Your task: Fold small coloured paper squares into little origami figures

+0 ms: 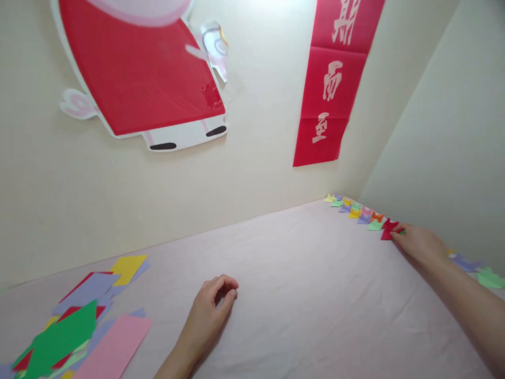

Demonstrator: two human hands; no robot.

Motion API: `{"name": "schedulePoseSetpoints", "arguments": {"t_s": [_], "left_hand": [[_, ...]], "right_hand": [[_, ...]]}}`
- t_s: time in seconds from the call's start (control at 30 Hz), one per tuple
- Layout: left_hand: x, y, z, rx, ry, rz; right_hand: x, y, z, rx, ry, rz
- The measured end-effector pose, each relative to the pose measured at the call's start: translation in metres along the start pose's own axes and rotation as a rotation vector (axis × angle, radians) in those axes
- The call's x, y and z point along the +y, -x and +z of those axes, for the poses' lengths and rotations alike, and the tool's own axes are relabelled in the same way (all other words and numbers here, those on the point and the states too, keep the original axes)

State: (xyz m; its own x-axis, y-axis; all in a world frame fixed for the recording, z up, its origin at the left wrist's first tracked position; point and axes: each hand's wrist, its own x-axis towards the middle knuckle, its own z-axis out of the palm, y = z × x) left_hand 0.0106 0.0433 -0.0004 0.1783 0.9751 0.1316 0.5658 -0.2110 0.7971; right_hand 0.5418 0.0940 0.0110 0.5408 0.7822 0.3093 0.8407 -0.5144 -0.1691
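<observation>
- The right hand (pixel 420 245) reaches to about 2 o'clock on the pink-clothed surface (pixel 307 284), fingertips on a red folded paper piece (pixel 389 227).
- Seen from the back of the hand, its grip is unclear: I cannot tell whether it pinches the piece or only presses on it.
- The red piece lies against the right wall, at the near end of a row of folded paper pieces (pixel 357 210) running to the corner.
- The left hand (pixel 211 310) rests near 6 o'clock, its grip loosely closed on nothing.
- Loose coloured sheets (pixel 71 331) are piled at 8 o'clock, well apart from both hands.
- Risk, as I judge it: a sideways nudge on the red piece could knock its light neighbours out of line.
- The right forearm lies just beside a purple piece (pixel 465 262) and a green piece (pixel 491 278) and could sweep them.
</observation>
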Motion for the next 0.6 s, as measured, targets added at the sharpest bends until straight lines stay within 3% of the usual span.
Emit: {"name": "schedulePoseSetpoints", "arguments": {"t_s": [0.33,0.6], "left_hand": [[-0.0036,-0.0003,0.0005,0.009,0.014,-0.001],[-0.002,0.0003,-0.0007,-0.01,-0.009,0.012]], "right_hand": [[-0.0053,-0.0043,0.0053,-0.284,0.136,0.098],[-0.01,-0.0036,0.0013,-0.257,0.08,0.099]]}}
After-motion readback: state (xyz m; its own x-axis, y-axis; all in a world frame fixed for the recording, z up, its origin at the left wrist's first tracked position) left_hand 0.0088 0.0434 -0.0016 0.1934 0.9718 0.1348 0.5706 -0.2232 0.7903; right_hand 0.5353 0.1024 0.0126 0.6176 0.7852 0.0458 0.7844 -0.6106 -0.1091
